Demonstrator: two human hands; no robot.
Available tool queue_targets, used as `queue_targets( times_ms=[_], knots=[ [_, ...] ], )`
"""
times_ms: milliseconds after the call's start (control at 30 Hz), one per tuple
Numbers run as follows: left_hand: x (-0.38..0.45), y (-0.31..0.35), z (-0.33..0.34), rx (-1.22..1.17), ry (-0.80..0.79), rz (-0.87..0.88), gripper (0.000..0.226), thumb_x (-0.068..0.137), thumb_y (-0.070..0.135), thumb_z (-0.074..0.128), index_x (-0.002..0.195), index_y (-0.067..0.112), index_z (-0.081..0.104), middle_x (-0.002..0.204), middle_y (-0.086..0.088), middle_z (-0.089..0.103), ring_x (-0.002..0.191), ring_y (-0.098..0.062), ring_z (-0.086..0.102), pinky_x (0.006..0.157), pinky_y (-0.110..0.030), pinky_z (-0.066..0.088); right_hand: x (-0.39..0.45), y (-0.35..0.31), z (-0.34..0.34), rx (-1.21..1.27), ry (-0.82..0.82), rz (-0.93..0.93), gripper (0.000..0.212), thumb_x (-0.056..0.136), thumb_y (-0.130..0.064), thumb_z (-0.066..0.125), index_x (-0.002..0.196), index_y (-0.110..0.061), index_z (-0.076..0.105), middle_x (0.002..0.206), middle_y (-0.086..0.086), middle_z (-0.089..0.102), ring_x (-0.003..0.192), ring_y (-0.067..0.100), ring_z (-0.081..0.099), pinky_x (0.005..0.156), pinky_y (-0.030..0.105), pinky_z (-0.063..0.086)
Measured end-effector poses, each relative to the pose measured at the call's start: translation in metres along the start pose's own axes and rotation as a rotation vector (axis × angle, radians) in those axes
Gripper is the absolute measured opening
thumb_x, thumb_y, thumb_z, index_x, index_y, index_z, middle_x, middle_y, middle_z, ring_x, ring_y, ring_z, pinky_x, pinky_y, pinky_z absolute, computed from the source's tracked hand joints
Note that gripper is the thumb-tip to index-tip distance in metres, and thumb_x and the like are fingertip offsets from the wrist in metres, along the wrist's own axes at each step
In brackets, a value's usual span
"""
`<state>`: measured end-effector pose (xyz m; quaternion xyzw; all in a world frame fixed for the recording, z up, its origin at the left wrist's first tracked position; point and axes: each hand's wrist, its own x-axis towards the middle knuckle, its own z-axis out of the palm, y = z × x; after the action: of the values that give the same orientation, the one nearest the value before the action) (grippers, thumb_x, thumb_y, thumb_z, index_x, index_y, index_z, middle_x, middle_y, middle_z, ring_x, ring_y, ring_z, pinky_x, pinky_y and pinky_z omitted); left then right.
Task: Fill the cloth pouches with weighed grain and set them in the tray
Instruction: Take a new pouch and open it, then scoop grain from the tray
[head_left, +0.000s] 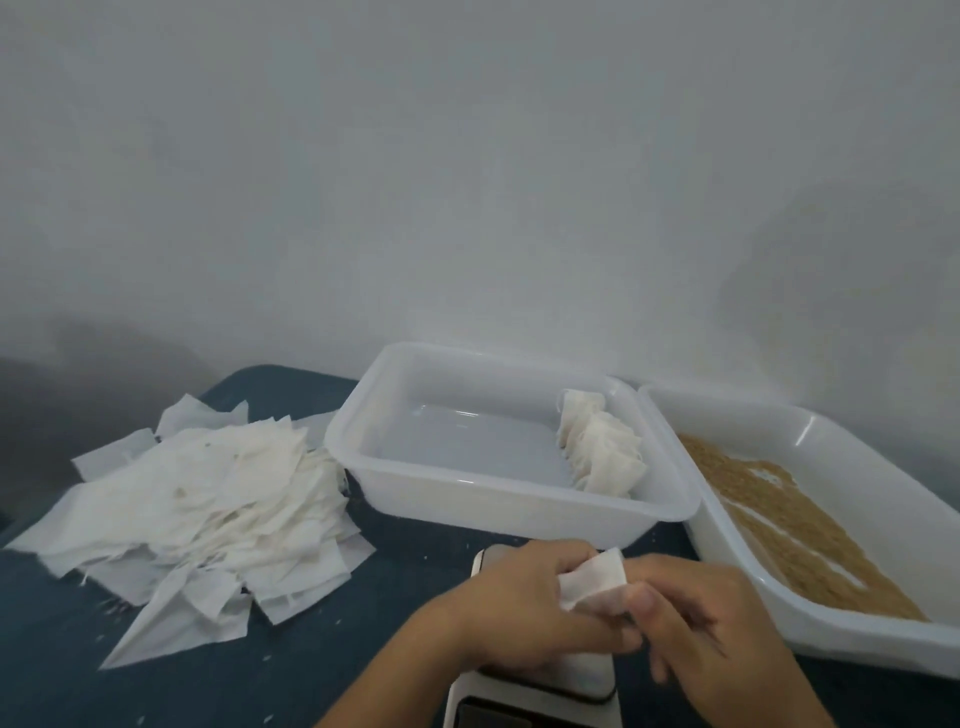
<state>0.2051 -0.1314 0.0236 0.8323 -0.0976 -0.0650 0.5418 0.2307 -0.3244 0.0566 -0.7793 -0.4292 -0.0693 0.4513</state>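
I am holding one white cloth pouch (592, 579) between my two hands, low in the view and right above the scale (535, 691). My left hand (524, 613) is gripping the pouch from the left, its fingers (582, 551) curled round the upper edge. My right hand (711, 623) is closing on the pouch's right side, thumb and fingers pinching the cloth. Whether this pouch is holding any grain I cannot tell. The single scale is sitting on the blue bench (62, 649) under my hands, mostly hidden by them; only its pale top and a dark strip near the bottom edge are showing.

To my left, one loose heap of empty pouches (208, 499) is lying on the bench, flat white pieces overlapping too thickly for me to count.

Farther back, two white plastic trays are standing side by side, their rims touching or nearly so. The left tray (415, 499) is holding a short row of filled pouches (597, 447) leaning against its right wall; I am making out about five, though the edges blur together. The right tray (831, 639) is carrying a thin, streaky layer of brown grain (779, 525) across its floor.

Behind both trays a plain white wall (467, 156) is rising.
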Motion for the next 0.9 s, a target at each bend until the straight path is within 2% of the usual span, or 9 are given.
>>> queue_targets(
  times_ms=[100, 200, 300, 333, 433, 500, 600, 767, 900],
  knots=[
    [0.000, 0.000, 0.000, -0.029, 0.017, -0.017, 0.037, 0.075, 0.055, 0.081, 0.103, 0.038, 0.066, 0.099, 0.019, 0.070, 0.090, 0.006, 0.063, 0.086, -0.023, 0.053, -0.001, 0.001, -0.007, -0.104, 0.082, 0.010, 0.031, 0.100, -0.054, 0.053, 0.093, -0.041, 0.080, 0.068, -0.014, 0.072, 0.044, 0.006, 0.063, 0.045, 0.014, 0.046],
    [0.000, -0.002, 0.001, -0.073, 0.044, -0.032, 0.035, 0.078, 0.054, 0.080, 0.102, 0.035, 0.063, 0.091, 0.020, 0.067, 0.080, 0.006, 0.061, 0.079, -0.022, 0.052, 0.003, 0.006, -0.024, -0.315, 0.328, 0.072, 0.028, 0.098, -0.065, 0.049, 0.095, -0.048, 0.071, 0.069, -0.024, 0.069, 0.057, -0.003, 0.065, 0.051, 0.010, 0.047],
    [-0.001, -0.001, 0.000, -0.087, 0.073, -0.001, 0.024, 0.083, 0.057, 0.075, 0.090, 0.041, 0.058, 0.082, 0.024, 0.060, 0.076, 0.005, 0.055, 0.072, -0.022, 0.044, 0.011, 0.042, -0.061, -0.521, 0.471, 0.360, 0.004, 0.094, -0.053, 0.062, 0.092, -0.051, 0.066, 0.083, -0.028, 0.070, 0.075, -0.001, 0.064, 0.070, 0.029, 0.049],
    [-0.001, -0.001, 0.000, -0.098, 0.080, 0.012, 0.023, 0.084, 0.056, 0.074, 0.088, 0.042, 0.057, 0.082, 0.023, 0.059, 0.078, 0.003, 0.055, 0.073, -0.023, 0.044, 0.013, 0.057, -0.077, -0.585, 0.433, 0.500, 0.004, 0.093, -0.046, 0.067, 0.097, -0.048, 0.066, 0.095, -0.026, 0.071, 0.082, 0.005, 0.065, 0.076, 0.034, 0.046],
    [-0.001, 0.001, 0.001, -0.127, 0.099, 0.051, 0.024, 0.083, 0.056, 0.074, 0.089, 0.040, 0.057, 0.081, 0.023, 0.058, 0.076, 0.003, 0.054, 0.073, -0.024, 0.044, 0.015, 0.096, -0.115, -0.773, 0.139, 0.843, 0.041, 0.092, -0.045, 0.071, 0.130, -0.030, 0.062, 0.125, 0.002, 0.070, 0.100, 0.024, 0.065, 0.087, 0.038, 0.047],
    [-0.001, 0.002, 0.002, -0.140, 0.114, 0.080, 0.025, 0.083, 0.055, 0.074, 0.088, 0.039, 0.056, 0.079, 0.025, 0.057, 0.071, 0.006, 0.052, 0.070, -0.019, 0.043, 0.019, 0.107, -0.122, -0.833, -0.066, 0.974, 0.051, 0.095, -0.052, 0.065, 0.139, -0.028, 0.056, 0.132, 0.001, 0.067, 0.105, 0.023, 0.064, 0.092, 0.037, 0.046],
    [-0.002, 0.005, 0.004, -0.175, 0.143, 0.118, 0.022, 0.084, 0.049, 0.078, 0.084, 0.045, 0.056, 0.076, 0.027, 0.057, 0.069, 0.008, 0.051, 0.062, -0.006, 0.039, 0.025, 0.105, -0.117, -0.859, -0.318, 0.966, 0.038, 0.101, -0.047, 0.058, 0.136, -0.032, 0.058, 0.140, -0.005, 0.062, 0.104, 0.013, 0.056, 0.093, 0.029, 0.043],
    [-0.003, 0.008, 0.009, -0.273, 0.196, 0.143, 0.024, 0.082, 0.047, 0.080, 0.084, 0.046, 0.056, 0.077, 0.024, 0.057, 0.068, 0.008, 0.053, 0.060, -0.005, 0.042, 0.036, 0.105, -0.111, -0.951, -0.449, 0.958, 0.035, 0.105, -0.033, 0.053, 0.140, -0.026, 0.055, 0.148, -0.003, 0.055, 0.129, 0.017, 0.055, 0.105, 0.027, 0.043],
    [-0.002, 0.010, 0.016, -0.296, 0.194, 0.167, 0.024, 0.081, 0.047, 0.079, 0.088, 0.043, 0.056, 0.080, 0.021, 0.057, 0.070, 0.005, 0.053, 0.066, -0.012, 0.045, 0.040, 0.109, -0.106, -0.940, -0.445, 1.006, 0.029, 0.107, -0.036, 0.047, 0.107, -0.020, 0.070, 0.124, 0.005, 0.072, 0.104, 0.018, 0.066, 0.087, 0.026, 0.048]
  ],
)
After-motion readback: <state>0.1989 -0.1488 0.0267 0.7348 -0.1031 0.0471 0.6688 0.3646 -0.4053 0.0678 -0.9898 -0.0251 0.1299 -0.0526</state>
